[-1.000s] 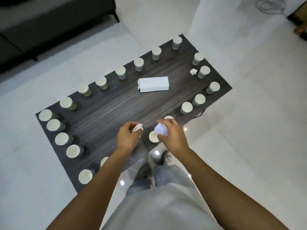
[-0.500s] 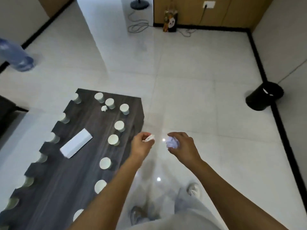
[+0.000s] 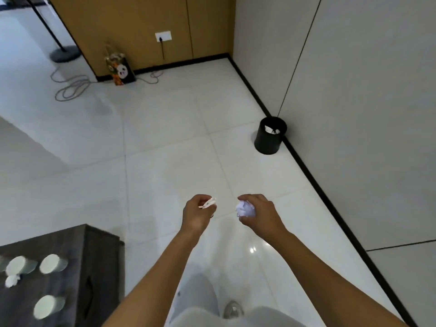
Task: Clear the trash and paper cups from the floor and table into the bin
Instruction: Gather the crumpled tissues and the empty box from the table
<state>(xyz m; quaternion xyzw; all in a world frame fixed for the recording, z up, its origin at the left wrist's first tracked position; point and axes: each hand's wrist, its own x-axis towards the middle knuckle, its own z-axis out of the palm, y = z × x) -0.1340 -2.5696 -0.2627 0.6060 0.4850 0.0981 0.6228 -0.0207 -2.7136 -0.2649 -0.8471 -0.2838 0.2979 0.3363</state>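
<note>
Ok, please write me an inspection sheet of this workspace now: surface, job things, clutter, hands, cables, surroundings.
Surface: dark wood table at lower left; pale tiled floor.
Job's things: black bin by the wall, white scraps inside; three paper cups and a crumpled wad on the table.
Clutter: panda bag against the wood panel.
Hands: left hand pinches a paper scrap; right hand grips a paper ball.
Cables: loose cable coiled on the floor.
Surroundings: wall socket, stand base.

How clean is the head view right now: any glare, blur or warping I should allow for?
Head view: bright glare spots on the glossy floor near the feet; paper cups on the table are smeared; wide-angle lens bends the wall lines; the bin reads sharp enough.
</note>
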